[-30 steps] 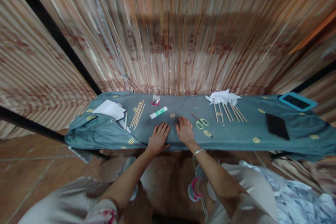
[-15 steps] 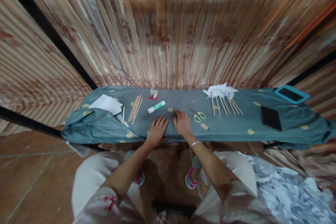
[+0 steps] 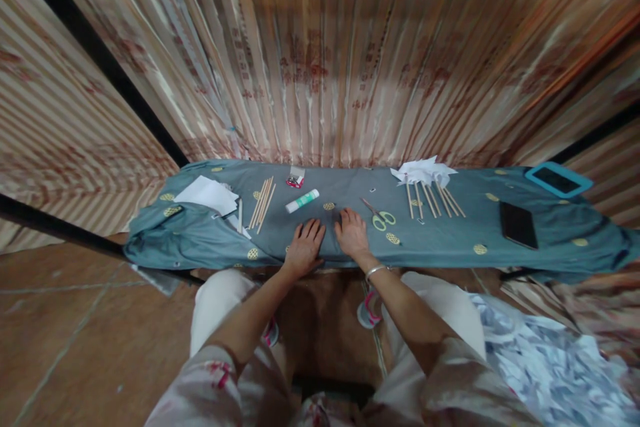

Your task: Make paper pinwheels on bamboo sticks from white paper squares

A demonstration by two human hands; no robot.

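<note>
Both hands rest on the grey-green cloth (image 3: 345, 187) covering a narrow table, holding nothing. My left hand (image 3: 306, 247) lies flat near the front edge, fingers stretched forward. Just beyond it is a white and green glue stick (image 3: 302, 201). My right hand (image 3: 351, 232) is palm down with its fingers extended, close to green-handled scissors (image 3: 382, 218). Several loose wooden sticks (image 3: 262, 204) lie to the left. Over on the right, white paper pinwheels (image 3: 424, 171) with wooden sticks (image 3: 433, 200) lie in a row. A small packet with red (image 3: 295, 178) sits behind the glue stick.
White paper sheets (image 3: 206, 195) and a pale pen-like stick (image 3: 240, 215) lie at the left. A black phone-like object (image 3: 519, 224) and a blue-framed device (image 3: 559, 179) are at the right. Black poles (image 3: 100, 60) flank the table before a striped curtain (image 3: 320, 47). Crumpled paper (image 3: 550, 367) fills the lower right.
The view has shifted slightly, so the table items appear a little to the right. My left knee has moved inward. Both hands stay resting on the cloth.
</note>
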